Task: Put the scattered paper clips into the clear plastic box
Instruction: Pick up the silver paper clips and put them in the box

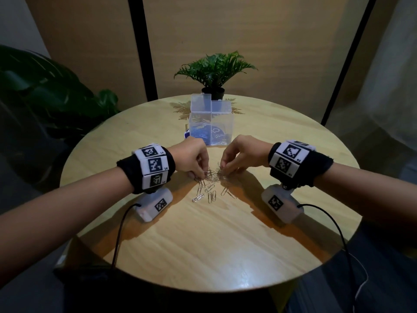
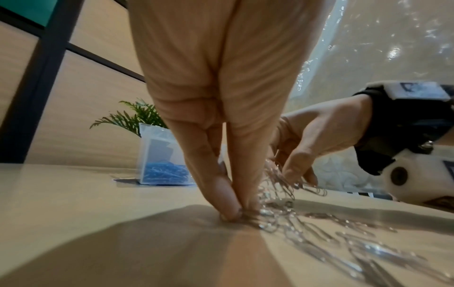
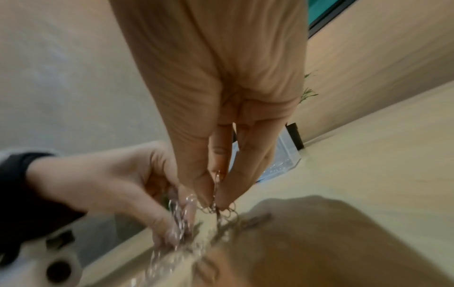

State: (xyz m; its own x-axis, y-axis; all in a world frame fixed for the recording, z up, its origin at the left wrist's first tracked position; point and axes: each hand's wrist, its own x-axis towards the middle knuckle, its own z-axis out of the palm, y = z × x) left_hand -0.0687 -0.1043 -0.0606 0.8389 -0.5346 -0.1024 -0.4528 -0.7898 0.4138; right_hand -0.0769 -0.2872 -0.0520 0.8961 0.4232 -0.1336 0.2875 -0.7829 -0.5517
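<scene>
Several silver paper clips lie in a loose heap on the round wooden table, between my hands. My left hand pinches clips at the heap's left edge, fingertips down on the wood. My right hand pinches a tangled bunch of clips just above the table. Behind the heap stands the clear plastic box, lid up, with blue clips on its floor.
A small potted fern stands behind the box at the table's far edge. A blue card pokes out beside the box's left side. A large dark plant stands left of the table. Cables trail from both wrist cameras.
</scene>
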